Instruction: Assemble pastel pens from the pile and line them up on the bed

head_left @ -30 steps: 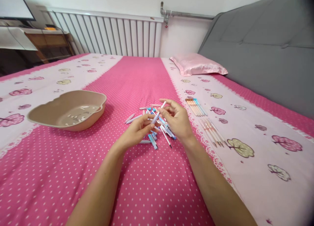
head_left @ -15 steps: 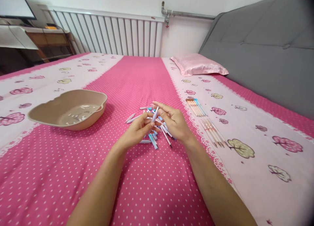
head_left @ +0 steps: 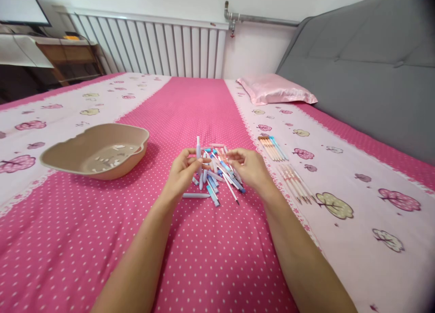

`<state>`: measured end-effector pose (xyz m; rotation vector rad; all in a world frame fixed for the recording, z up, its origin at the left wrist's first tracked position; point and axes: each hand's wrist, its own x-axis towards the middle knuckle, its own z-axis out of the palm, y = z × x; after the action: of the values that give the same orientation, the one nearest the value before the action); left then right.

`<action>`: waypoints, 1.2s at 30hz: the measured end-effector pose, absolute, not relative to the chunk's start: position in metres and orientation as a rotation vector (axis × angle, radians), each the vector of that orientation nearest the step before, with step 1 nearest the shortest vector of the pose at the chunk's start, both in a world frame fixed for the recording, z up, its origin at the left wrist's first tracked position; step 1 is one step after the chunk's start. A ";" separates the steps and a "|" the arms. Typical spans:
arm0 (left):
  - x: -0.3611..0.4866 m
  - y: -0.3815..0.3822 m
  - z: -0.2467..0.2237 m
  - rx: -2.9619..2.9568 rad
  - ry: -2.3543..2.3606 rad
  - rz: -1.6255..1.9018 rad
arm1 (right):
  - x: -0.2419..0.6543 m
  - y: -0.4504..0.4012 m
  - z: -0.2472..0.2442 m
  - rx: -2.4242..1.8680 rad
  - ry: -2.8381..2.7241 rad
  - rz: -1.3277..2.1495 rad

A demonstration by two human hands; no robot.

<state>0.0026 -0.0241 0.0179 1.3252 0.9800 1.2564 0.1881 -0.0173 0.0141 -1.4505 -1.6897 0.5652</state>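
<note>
My left hand [head_left: 185, 170] pinches a pale lavender pen [head_left: 198, 150] between thumb and fingers, holding it upright with its narrow white end up. Across from it, my right hand [head_left: 249, 168] hovers at the right side of a pile of pen parts [head_left: 213, 177], fingers bent and a little apart, with nothing visible between them. The pile mixes lavender barrels, light blue pieces and thin white refills. One dark-tipped refill [head_left: 231, 188] points toward me, and a lavender barrel [head_left: 196, 195] lies at the near left of the pile.
A beige basin [head_left: 127, 164] holding small white pieces stands at the left on the pink dotted bedspread [head_left: 210, 263]. To the right lie a row of orange and blue pens [head_left: 273, 148] and another row of pale pens [head_left: 295, 183]. Farther back is a pink pillow [head_left: 277, 90].
My hands have moved apart. The lavender pen, earlier tilted between both hands, now stands upright in my left hand, farther left. My right hand has shifted right, off the pen.
</note>
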 end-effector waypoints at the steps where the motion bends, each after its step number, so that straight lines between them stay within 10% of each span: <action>1: 0.002 -0.023 0.017 1.308 1.020 1.294 | 0.187 -0.018 0.013 -1.534 -1.775 0.561; 36: 0.000 -0.020 0.016 1.246 1.167 1.453 | 0.142 -0.052 0.016 -1.875 -2.380 0.530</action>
<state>0.0003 -0.0198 0.0157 1.2456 1.1674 1.4527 0.1415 -0.0523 0.0157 -1.8752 -2.3800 0.5296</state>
